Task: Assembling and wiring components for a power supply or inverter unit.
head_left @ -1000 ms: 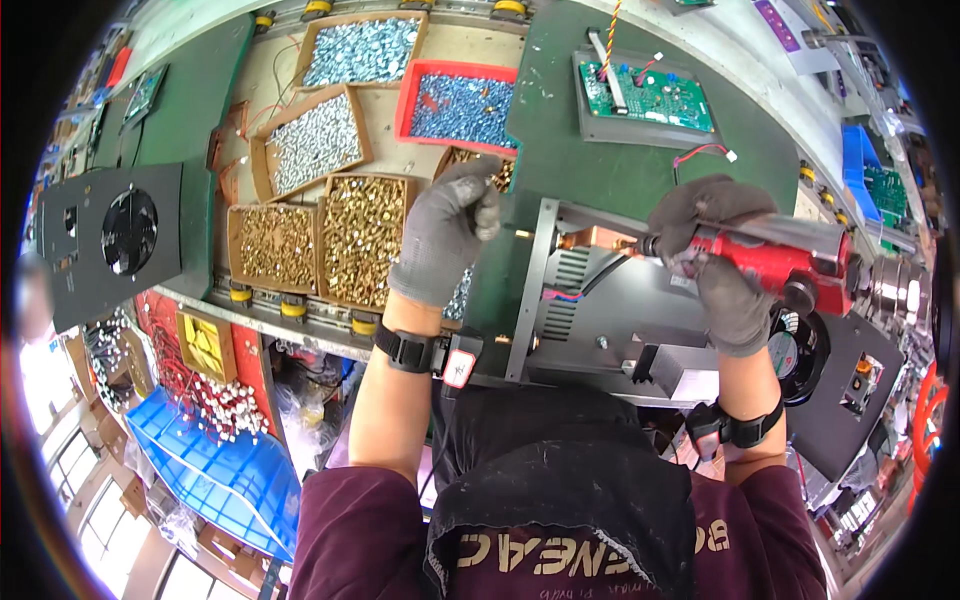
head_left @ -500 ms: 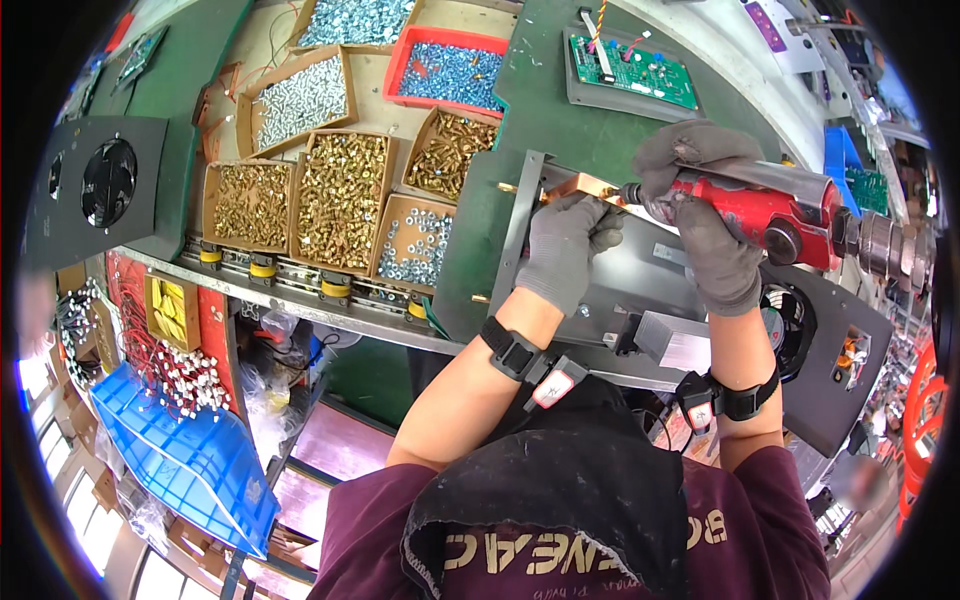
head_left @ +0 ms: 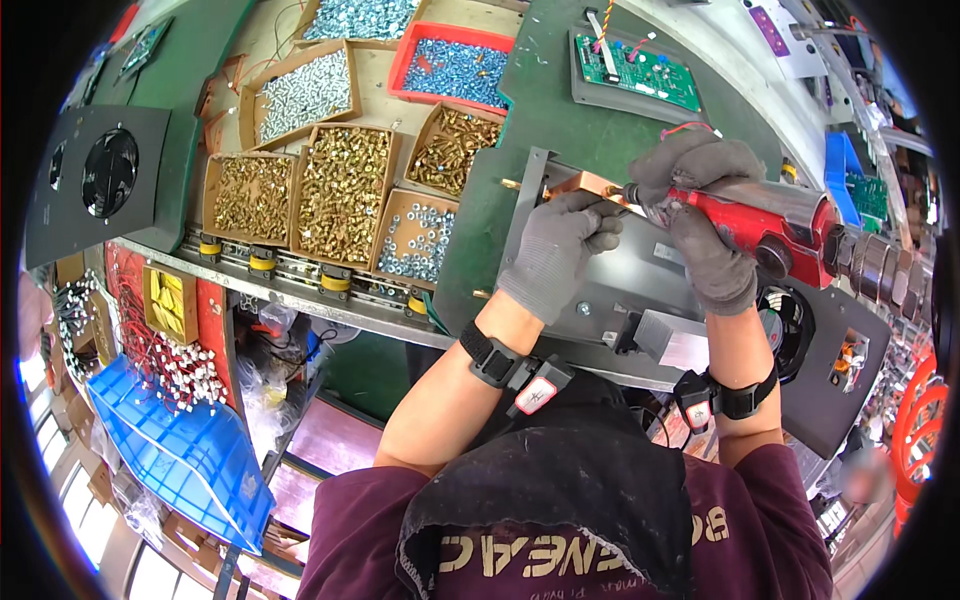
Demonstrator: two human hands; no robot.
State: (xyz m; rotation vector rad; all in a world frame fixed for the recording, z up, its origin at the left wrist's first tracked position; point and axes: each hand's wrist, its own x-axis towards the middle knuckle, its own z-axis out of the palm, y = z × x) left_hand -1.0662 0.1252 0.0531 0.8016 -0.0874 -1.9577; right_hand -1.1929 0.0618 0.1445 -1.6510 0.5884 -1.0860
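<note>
Left hand (head_left: 558,250), gloved, fingers closed on copper bar (head_left: 580,186) at grey metal panel's (head_left: 640,275) top edge. Right hand (head_left: 700,215) grips red power screwdriver (head_left: 770,215), tip at bar. Green table (head_left: 540,90) beyond: cardboard trays of brass screws (head_left: 340,190), green circuit board (head_left: 635,70).

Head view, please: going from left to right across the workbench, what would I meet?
Black fan panel → cardboard box of brass screws → grey-gloved left hand on the copper bar → grey-gloved right hand gripping the red power screwdriver.
</note>
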